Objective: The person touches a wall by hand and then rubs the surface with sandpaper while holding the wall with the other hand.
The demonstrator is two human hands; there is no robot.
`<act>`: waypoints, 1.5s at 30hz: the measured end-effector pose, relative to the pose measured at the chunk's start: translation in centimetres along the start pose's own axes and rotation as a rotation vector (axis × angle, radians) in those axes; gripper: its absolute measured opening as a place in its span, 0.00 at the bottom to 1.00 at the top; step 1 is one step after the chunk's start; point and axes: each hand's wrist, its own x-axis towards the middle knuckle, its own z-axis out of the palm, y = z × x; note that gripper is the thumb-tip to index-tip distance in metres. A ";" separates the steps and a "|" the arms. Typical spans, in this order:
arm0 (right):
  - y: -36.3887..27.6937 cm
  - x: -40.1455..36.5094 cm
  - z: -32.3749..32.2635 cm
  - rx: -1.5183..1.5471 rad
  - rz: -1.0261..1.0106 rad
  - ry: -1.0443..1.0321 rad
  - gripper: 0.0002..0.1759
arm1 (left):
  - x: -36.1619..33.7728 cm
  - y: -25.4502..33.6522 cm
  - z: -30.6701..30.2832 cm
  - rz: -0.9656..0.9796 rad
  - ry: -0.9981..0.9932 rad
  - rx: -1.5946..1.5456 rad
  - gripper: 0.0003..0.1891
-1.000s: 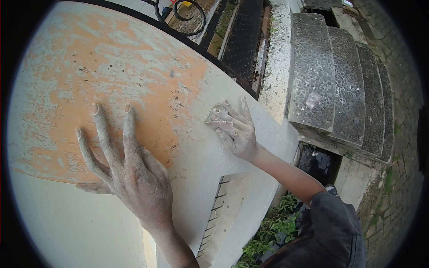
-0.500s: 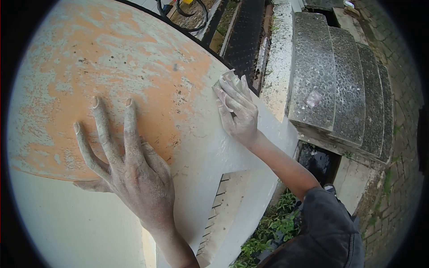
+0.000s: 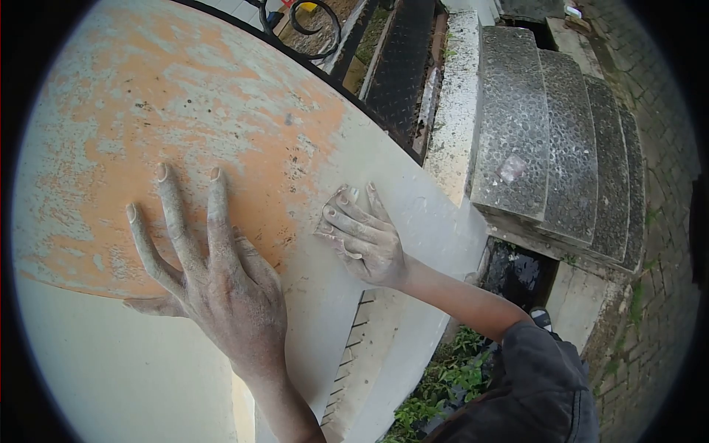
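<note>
My left hand (image 3: pixel 233 295) lies on the patchy orange and pale-green painted wall (image 3: pixel 244 111), fingers spread and coated with whitish dust. To its right, my right hand (image 3: pixel 369 240) presses a small, worn sheet of sandpaper (image 3: pixel 323 226) against the smooth, pale part of the wall, close to the edge of the orange patch. Most of the sheet is hidden under the fingers. Dust covers this hand too, up to the wrist.
A black metal railing (image 3: pixel 329 77) runs along the wall's far edge. Curved pebbled steps (image 3: pixel 509 125) rise on the right, with a clear plastic scrap (image 3: pixel 512 168) on them. Below are a dark water-filled drain (image 3: pixel 521 273) and green plants (image 3: pixel 450 376). Short spikes line a recess (image 3: pixel 362 354).
My right hand has slid down and to the left along the wall with the sandpaper, away from the railing edge. My left hand has stayed nearly in place.
</note>
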 end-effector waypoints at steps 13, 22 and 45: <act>2.9 -0.1 -1.2 -0.158 -0.005 -0.003 0.14 | 0.0 -0.7 0.8 0.058 0.083 -0.203 0.28; 0.2 -1.2 -0.8 -0.030 -0.148 -0.164 0.13 | -0.1 -0.7 0.5 0.035 0.039 -0.046 0.32; 1.2 2.3 -0.7 -0.100 -0.203 -0.101 0.13 | -0.2 -0.4 0.7 0.000 0.029 -0.034 0.27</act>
